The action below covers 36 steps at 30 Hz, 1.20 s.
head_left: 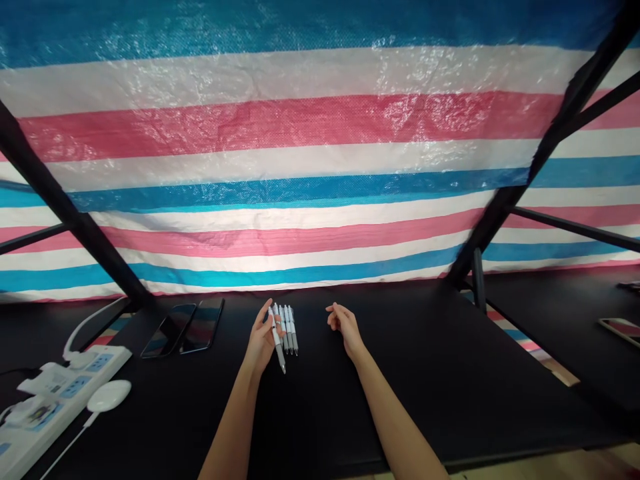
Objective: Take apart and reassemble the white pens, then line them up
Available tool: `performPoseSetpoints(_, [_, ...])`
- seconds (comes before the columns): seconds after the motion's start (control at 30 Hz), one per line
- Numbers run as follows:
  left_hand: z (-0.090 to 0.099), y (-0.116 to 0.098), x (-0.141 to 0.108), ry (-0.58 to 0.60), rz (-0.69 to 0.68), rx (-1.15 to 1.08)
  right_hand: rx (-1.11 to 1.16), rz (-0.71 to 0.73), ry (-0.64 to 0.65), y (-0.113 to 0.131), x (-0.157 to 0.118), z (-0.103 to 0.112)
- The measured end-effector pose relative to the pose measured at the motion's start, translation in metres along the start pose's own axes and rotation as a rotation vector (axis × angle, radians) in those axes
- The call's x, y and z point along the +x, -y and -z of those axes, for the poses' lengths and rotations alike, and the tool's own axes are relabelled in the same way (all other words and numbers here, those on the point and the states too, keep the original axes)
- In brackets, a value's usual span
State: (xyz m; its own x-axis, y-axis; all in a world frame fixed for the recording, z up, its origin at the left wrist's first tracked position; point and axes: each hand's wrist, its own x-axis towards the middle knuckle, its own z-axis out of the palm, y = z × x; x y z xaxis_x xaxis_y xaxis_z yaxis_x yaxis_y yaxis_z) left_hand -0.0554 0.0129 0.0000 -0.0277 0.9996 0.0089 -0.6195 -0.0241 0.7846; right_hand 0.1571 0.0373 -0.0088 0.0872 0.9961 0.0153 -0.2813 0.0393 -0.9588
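Note:
My left hand is closed on a white pen with a grey grip, pinched between thumb and fingers with its tip slanting down toward me. Just right of that hand, several similar white pens lie side by side in a row on the black table. My left fingers partly cover the nearest ones. Apart from the row, to its right, my right hand hovers with loosely bent fingers, and I see nothing in it.
Two dark phones lie left of my hands. A white power strip with plugs and a round white charger occupies the left edge. Black frame bars and a striped sheet stand behind. Another phone lies far right.

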Motion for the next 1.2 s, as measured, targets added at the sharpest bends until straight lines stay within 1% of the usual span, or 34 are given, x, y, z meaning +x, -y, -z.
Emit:
performPoseSetpoints(0.1, [0.001, -0.001, -0.001, 0.002, -0.004, -0.014, 0.007, -0.001, 0.001, 0.0, -0.001, 0.0])
performPoseSetpoints(0.23, [-0.002, 0.001, -0.002, 0.008, 0.029, -0.003, 0.009, 0.006, -0.013, 0.0, -0.004, 0.001])
performPoseSetpoints(0.33, [-0.004, 0.005, -0.001, -0.004, 0.043, -0.012, 0.006, 0.026, -0.001, 0.0, -0.004, 0.001])
performPoseSetpoints(0.53, [-0.009, 0.008, 0.004, -0.048, 0.066, -0.016, 0.035, 0.016, 0.02, -0.002, 0.004, 0.006])
performPoseSetpoints(0.7, [-0.014, 0.006, 0.005, -0.031, 0.054, -0.036, 0.057, -0.018, 0.018, -0.001, 0.008, 0.01])
performPoseSetpoints(0.8, [-0.012, 0.005, 0.005, -0.022, 0.043, -0.051, 0.044, -0.028, 0.023, 0.001, 0.006, 0.009])
performPoseSetpoints(0.97, [-0.007, 0.005, 0.006, -0.039, 0.027, -0.045, -0.001, -0.016, 0.017, 0.003, 0.003, 0.006])
performPoseSetpoints(1.2, [-0.002, 0.004, 0.008, -0.052, 0.007, -0.035, 0.002, -0.014, 0.029, 0.001, 0.004, 0.006])
